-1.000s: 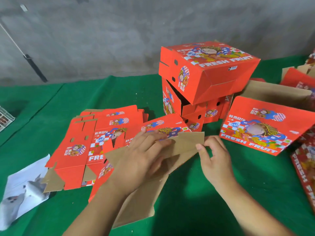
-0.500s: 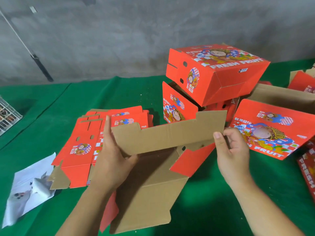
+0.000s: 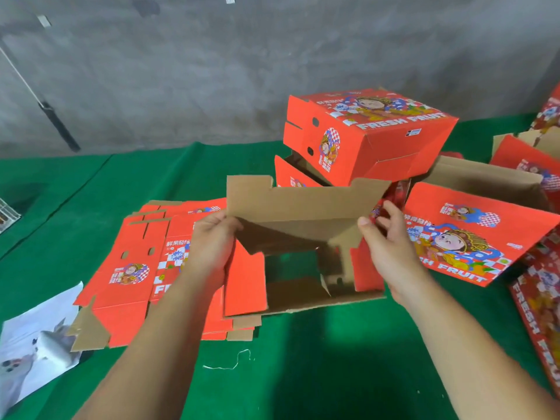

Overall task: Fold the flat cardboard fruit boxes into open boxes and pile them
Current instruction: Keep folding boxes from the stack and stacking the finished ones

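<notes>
While several folded boxes (image 3: 368, 133) are already piled, a half-opened box (image 3: 303, 237) is gripped at both ends by the hands, left hand (image 3: 212, 241) and right hand (image 3: 389, 248); flat boxes (image 3: 136, 262) are left.

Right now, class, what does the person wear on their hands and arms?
Nothing shows: the left hand and right hand are bare, without gloves, rings or a watch. Both forearms are uncovered down to the frame's edge, with no sleeve in view.
</notes>
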A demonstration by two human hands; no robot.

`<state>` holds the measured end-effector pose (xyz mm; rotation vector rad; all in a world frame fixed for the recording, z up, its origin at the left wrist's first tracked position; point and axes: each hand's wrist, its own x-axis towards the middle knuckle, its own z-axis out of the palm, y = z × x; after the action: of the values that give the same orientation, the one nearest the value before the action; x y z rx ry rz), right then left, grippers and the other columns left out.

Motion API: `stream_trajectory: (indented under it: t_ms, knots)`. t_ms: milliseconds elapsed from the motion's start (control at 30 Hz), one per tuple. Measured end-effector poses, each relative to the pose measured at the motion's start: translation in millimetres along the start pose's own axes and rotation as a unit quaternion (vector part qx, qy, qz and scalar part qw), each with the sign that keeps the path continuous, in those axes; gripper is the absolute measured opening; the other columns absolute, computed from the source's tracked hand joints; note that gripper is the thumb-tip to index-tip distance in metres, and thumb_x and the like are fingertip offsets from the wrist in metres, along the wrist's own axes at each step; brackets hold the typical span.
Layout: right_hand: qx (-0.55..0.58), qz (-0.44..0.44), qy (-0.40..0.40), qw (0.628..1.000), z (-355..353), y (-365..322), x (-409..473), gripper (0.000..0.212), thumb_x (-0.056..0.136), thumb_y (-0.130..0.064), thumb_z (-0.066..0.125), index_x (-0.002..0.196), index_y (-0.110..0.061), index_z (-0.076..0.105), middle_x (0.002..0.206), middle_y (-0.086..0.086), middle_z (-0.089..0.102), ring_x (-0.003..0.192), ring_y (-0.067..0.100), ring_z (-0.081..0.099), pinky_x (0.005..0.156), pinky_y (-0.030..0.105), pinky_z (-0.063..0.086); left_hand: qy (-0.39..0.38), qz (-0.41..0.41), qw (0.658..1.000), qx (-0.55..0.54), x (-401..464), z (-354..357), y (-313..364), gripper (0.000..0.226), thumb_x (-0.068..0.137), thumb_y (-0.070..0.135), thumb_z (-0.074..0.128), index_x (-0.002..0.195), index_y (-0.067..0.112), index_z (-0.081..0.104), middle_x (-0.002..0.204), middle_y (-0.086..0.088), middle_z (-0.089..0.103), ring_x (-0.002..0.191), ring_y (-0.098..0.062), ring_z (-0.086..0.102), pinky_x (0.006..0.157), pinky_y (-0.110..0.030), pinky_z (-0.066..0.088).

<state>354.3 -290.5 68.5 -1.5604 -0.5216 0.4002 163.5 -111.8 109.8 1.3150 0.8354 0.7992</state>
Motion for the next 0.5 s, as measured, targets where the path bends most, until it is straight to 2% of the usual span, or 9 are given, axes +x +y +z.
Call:
stream_trajectory:
  t_ms: [67,133,200,267,333,400,433,500]
  knots:
    - [-0.083,-0.013,0.014,0.996,-3.9,1.4,-8.4,0.058,0.101,-0.029,0.063,0.153,-0.03,0.038,0.143,-0.007,0.047,0.128,0.008,0.05,0.111,0.03,0.039,0.075,0.006,0.996,-0.044,10.0,7.9,3.5,0.035,0.079,-0.012,0.043,0.076,0.011,0.07,0.068,-0.01,0.068,0.057,-0.021,0.057,0.058,-0.028,0.046]
    - [-0.113,-0.099,0.102,0.983,-14.1,-1.3,-16.7,0.044,0.101,-0.027,0.062,0.144,-0.028,0.052,0.14,-0.008,0.054,0.129,0.009,0.05,0.111,0.033,0.038,0.142,0.02,0.986,-0.084,19.9,8.0,10.9,0.036,0.075,-0.011,0.043,0.069,0.015,0.067,0.06,-0.006,0.065,0.05,-0.019,0.054,0.056,-0.029,0.044]
    - [0.005,-0.137,0.201,0.97,-27.0,-6.1,-18.8,0.022,0.1,-0.023,0.06,0.12,-0.031,0.063,0.116,-0.018,0.065,0.11,0.002,0.058,0.099,0.031,0.043,0.199,0.025,0.97,-0.14,29.8,7.0,15.9,0.036,0.076,-0.012,0.042,0.067,0.016,0.063,0.058,-0.004,0.064,0.052,-0.019,0.055,0.056,-0.026,0.045]
    - [0.134,-0.121,0.242,0.953,-31.7,-11.1,-21.2,0.013,0.096,-0.026,0.058,0.107,-0.033,0.061,0.104,-0.018,0.063,0.1,0.006,0.057,0.095,0.034,0.042,0.244,0.024,0.952,-0.184,37.7,10.7,15.8,0.033,0.082,-0.011,0.048,0.07,0.017,0.062,0.065,-0.007,0.065,0.064,-0.022,0.057,0.064,-0.033,0.048]
    - [0.115,-0.14,0.217,0.959,-22.0,-12.0,-32.1,0.024,0.091,-0.028,0.056,0.114,-0.035,0.054,0.116,-0.01,0.057,0.105,0.008,0.053,0.095,0.026,0.039,0.281,0.046,0.936,-0.205,41.5,23.5,12.2,0.027,0.088,-0.007,0.057,0.074,0.017,0.061,0.081,-0.013,0.065,0.077,-0.023,0.058,0.073,-0.04,0.05]
    - [0.053,-0.132,0.124,0.982,-1.0,2.9,-48.3,0.057,0.087,-0.039,0.06,0.139,-0.039,0.037,0.136,-0.012,0.047,0.113,-0.005,0.053,0.095,0.013,0.042,0.305,0.074,0.925,-0.212,37.6,43.2,5.3,0.022,0.09,-0.004,0.06,0.081,0.016,0.06,0.09,-0.013,0.065,0.085,-0.021,0.057,0.081,-0.04,0.049]
    - [0.031,-0.109,0.051,0.992,12.3,9.7,-59.0,0.077,0.084,-0.047,0.063,0.148,-0.049,0.021,0.147,-0.015,0.039,0.122,-0.009,0.049,0.1,0.015,0.043,0.313,0.084,0.924,-0.201,32.1,53.3,0.2,0.021,0.09,-0.001,0.06,0.083,0.018,0.059,0.091,-0.01,0.064,0.086,-0.02,0.056,0.084,-0.04,0.048]
    - [0.003,-0.066,-0.077,0.995,33.1,20.7,-70.7,0.1,0.08,-0.047,0.068,0.146,-0.069,-0.003,0.164,-0.018,0.021,0.145,-0.004,0.034,0.119,0.038,0.035,0.309,0.089,0.937,-0.139,14.2,68.9,-10.9,0.019,0.084,0.01,0.056,0.087,0.028,0.058,0.1,-0.011,0.066,0.096,-0.026,0.061,0.094,-0.047,0.05]
